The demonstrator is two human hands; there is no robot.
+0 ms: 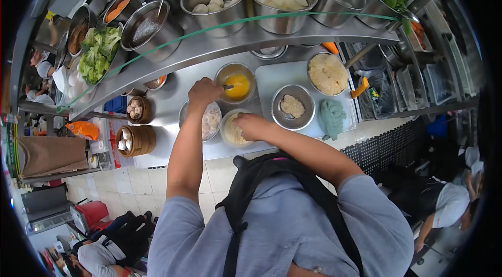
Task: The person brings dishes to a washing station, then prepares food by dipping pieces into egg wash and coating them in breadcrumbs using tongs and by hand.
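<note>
My left hand [205, 93] is closed around a metal utensil [228, 87], its end reaching into a steel bowl of beaten egg [238, 87]. Whether it is a spoon or a fork is hidden. Nearer to me, my right hand [253, 126] dips its curled fingers into a bowl of pale crumbs [233, 131]; what they hold, if anything, I cannot make out. Under my left wrist stands a bowl of pale, whitish pieces [211, 121]. On the right, a steel bowl [280, 115] contains a crumb-coated lump [292, 106].
A heaped bowl of crumbs [328, 74] and a green cloth [332, 117] are at the right on a white board [265, 77]. Bamboo steamers [141, 141] stand left. A steel shelf [230, 42] with food tubs overhangs the back. Other people are at both sides.
</note>
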